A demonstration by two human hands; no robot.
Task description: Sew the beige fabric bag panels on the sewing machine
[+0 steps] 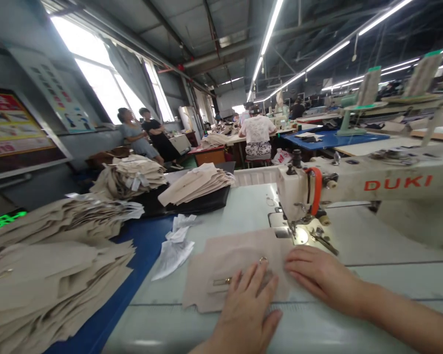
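Observation:
A beige fabric piece [239,248] lies flat on the pale green sewing table [162,324]. It carries a small metal ring [263,259] and a slot with a metal zipper pull [228,280]. My left hand [245,305] rests on the piece with its fingers spread, just below the ring. At the piece's right edge, my right hand [323,275] lies palm down, fingers extended and near one another. Directly beyond it stands the sewing machine [295,196], its needle area lit over the metal plate. No part of the fabric is seen under the needle.
Stacks of beige fabric [55,275] fill the left side on a blue surface [133,270]. White paper slips [175,250] lie left of the piece. Another fabric stack [199,182] rests on black material behind. Farther back, a person [257,130] sits and two people stand near the windows.

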